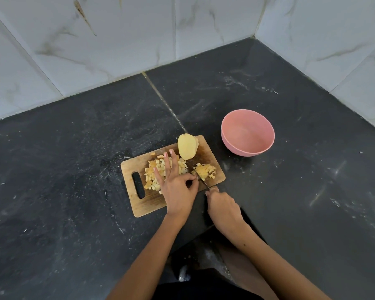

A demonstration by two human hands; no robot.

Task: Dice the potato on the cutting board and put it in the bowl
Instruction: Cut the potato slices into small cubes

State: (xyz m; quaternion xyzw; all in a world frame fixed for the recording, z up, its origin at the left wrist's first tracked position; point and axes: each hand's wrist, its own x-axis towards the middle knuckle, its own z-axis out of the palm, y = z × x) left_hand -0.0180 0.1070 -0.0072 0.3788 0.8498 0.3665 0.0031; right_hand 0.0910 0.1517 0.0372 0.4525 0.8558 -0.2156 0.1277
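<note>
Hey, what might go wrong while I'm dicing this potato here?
The left hand pinches right beside the knife blade, so a slip may nick those fingers. The diced pieces lie near the cutting board edge and may spill onto the floor. The pink bowl stands off the board, so transfers may drop cubes.

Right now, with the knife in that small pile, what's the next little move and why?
Probably press the knife down through the small pile again: the right hand grips it, the left hand steadies beside the blade, a large potato piece waits uncut, and the pink bowl holds nothing.
</note>
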